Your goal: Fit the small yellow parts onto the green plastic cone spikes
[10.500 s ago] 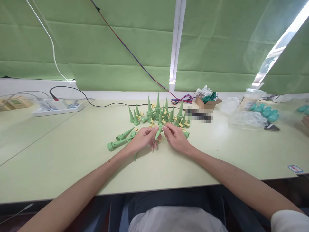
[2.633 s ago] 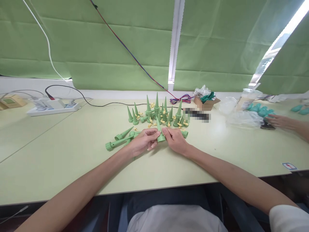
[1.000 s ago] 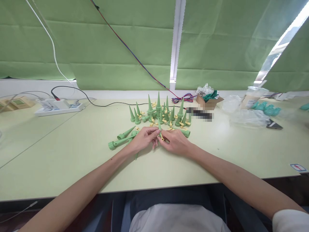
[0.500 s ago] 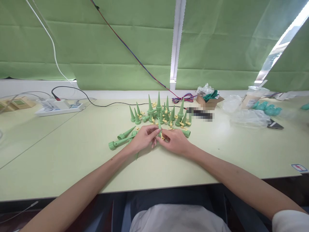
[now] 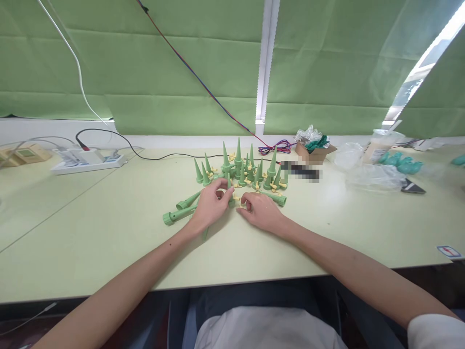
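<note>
My left hand (image 5: 214, 201) is closed around a green plant-watering spike (image 5: 231, 199), held upright with its point up. From the side of the spike a small yellow valve (image 5: 237, 197) sticks out toward my right hand. My right hand (image 5: 261, 211) rests just to the right, its thumb and curled forefinger apart with nothing visible between them. Beyond both hands stands a cluster of similar green spikes (image 5: 239, 157), several fitted with yellow valves. Long green spikes (image 5: 176, 215) lie by my left wrist, partly hidden under it. Another lying spike (image 5: 278, 198) is behind my right hand.
A white power strip (image 5: 89, 165) with plugs sits at the back left. At the back right are a small cardboard box (image 5: 316, 154), a drink cup (image 5: 379, 148), a plastic bag (image 5: 378, 179) and a phone (image 5: 414, 187). A black cable (image 5: 163, 157) runs behind the spikes.
The spike in my left hand has moved left, away from my right hand. My right hand has let go of the spike's yellow valve, and its fingers have parted.
</note>
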Motion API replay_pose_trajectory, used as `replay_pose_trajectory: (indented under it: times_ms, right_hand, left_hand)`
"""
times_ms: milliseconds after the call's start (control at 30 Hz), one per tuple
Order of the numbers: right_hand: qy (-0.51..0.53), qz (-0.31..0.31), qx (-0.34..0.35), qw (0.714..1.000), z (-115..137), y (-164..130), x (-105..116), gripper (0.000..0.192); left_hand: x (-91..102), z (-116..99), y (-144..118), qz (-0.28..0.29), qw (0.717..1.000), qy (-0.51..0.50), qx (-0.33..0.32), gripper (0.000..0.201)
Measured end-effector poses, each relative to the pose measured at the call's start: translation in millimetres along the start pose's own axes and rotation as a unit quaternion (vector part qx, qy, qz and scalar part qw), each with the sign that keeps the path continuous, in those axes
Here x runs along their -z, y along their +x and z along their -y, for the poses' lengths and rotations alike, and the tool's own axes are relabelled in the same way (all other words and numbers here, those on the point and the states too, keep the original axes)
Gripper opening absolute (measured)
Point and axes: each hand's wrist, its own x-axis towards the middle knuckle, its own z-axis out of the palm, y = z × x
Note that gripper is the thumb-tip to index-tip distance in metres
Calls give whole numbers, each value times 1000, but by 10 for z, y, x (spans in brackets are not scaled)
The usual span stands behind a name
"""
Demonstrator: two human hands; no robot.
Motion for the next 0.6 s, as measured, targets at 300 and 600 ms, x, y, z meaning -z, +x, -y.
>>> replay_pose_trajectory:
  times_ms: [300,600]
  right_hand:
    - [-64,11,8,998,-7,-19,23,9]
    - [-45,-21,-22,999,-70,0,40,11]
  left_hand:
    - [-17,22,-30,56,998,4,-8,22]
    - [-31,-7,-59,75,997,-23,-13,24]
